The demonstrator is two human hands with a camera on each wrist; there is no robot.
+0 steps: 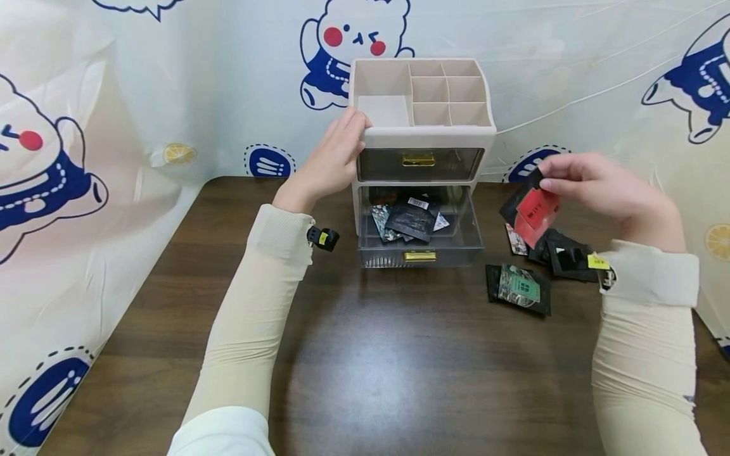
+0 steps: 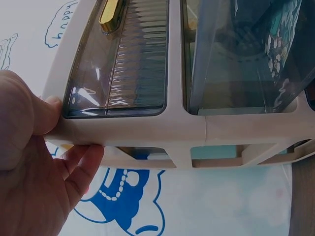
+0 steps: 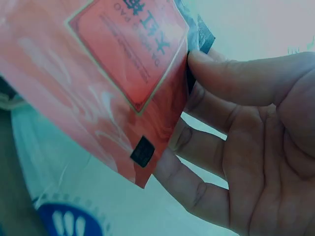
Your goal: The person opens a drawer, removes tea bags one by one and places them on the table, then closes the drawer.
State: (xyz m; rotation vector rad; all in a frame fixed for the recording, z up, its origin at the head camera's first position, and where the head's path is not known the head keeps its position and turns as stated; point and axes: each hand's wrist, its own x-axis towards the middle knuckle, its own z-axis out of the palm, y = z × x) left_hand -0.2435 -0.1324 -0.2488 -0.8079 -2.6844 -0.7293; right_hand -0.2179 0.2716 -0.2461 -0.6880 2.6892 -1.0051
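Note:
My left hand [image 1: 336, 155] grips the upper left corner of a cream desktop drawer organizer [image 1: 422, 136], thumb on the front frame and fingers round the side. Its upper drawer [image 1: 379, 166] is closed; the lower drawer [image 1: 365, 256] is pulled out, with several tea packets [image 1: 412, 220] lying inside. Right of the organizer, my right hand [image 1: 610, 190] holds a red tea packet [image 1: 536, 215] up by its edge, between thumb and fingers. Something black [image 1: 515, 197] overlaps the packet's left side. In the right wrist view the packet's red face [image 3: 128, 54] shows dark lettering.
On the brown table [image 1: 365, 354], a green-labelled tea packet [image 1: 519, 286] lies with black ones right of the open drawer. More dark packets [image 1: 570, 256] lie behind, partly under my right wrist. A patterned cloth [image 1: 245, 76] stands behind. The organizer's top has open compartments [image 1: 430, 90].

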